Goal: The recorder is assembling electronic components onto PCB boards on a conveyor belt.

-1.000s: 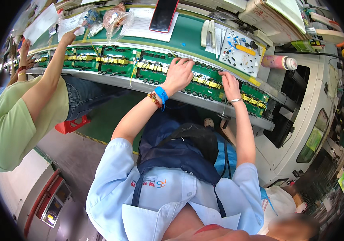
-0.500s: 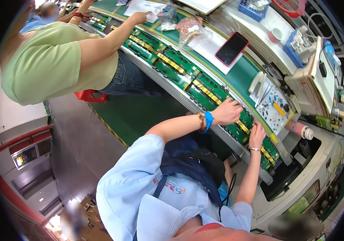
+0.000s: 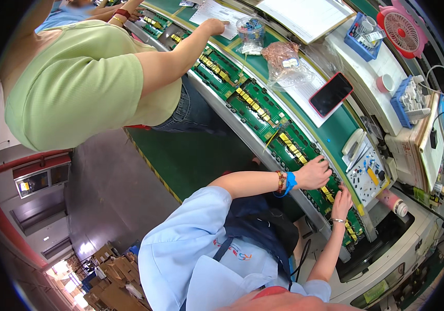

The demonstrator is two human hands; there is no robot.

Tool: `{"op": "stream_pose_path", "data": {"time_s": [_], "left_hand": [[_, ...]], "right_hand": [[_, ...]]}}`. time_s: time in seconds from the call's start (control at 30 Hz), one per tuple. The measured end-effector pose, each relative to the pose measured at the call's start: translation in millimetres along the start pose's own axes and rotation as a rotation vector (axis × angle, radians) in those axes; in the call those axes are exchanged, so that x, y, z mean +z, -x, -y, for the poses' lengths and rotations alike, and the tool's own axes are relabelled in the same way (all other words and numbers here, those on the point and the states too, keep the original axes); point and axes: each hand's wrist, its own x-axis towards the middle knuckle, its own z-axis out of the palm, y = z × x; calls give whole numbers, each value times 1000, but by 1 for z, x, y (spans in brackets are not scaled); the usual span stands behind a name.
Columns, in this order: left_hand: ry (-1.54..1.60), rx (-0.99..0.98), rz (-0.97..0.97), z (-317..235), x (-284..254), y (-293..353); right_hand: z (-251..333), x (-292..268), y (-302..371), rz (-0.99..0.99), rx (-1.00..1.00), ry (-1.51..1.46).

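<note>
Both hands are at a green circuit board (image 3: 315, 197) with a row of yellow parts, one in a line of such boards on a slanting rail. Above the board, my left hand (image 3: 313, 174) has its fingers bent and drawn together, wearing a blue wrist strap (image 3: 290, 182) and a beaded bracelet. My right hand (image 3: 342, 204), with a silver bracelet, is closed at the board's far edge, fingertips close together. Anything pinched in either hand is too small or hidden to make out.
Beyond the rail lie a board of small loose parts (image 3: 369, 175), a phone (image 3: 331, 94), a bag of copper-coloured pieces (image 3: 282, 58) and a pink bottle (image 3: 392, 202). A co-worker in a green shirt (image 3: 82, 78) stands at the left, reaching over the line.
The view has shifted, so the bench and both hands sit lower and further right. Both hands remain at the board with fingers closed. The co-worker's arm still reaches over the line.
</note>
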Motion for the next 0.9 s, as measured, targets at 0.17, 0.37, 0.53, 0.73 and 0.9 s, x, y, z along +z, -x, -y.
{"op": "stream_pose_path", "data": {"time_s": [0.17, 0.37, 0.53, 0.73, 0.9], "left_hand": [[-6, 31, -56, 1, 3, 3], [0, 50, -38, 0, 3, 3], [21, 20, 39, 0, 8, -2], [-10, 36, 12, -7, 0, -8], [-76, 83, 171, -10, -21, -19]], "right_hand": [[3, 0, 0, 21, 34, 16], [-2, 3, 1, 20, 43, 29], [-5, 4, -4, 4, 96, 34], [-10, 4, 2, -35, 96, 8], [-3, -6, 2, -71, 98, -49]]}}
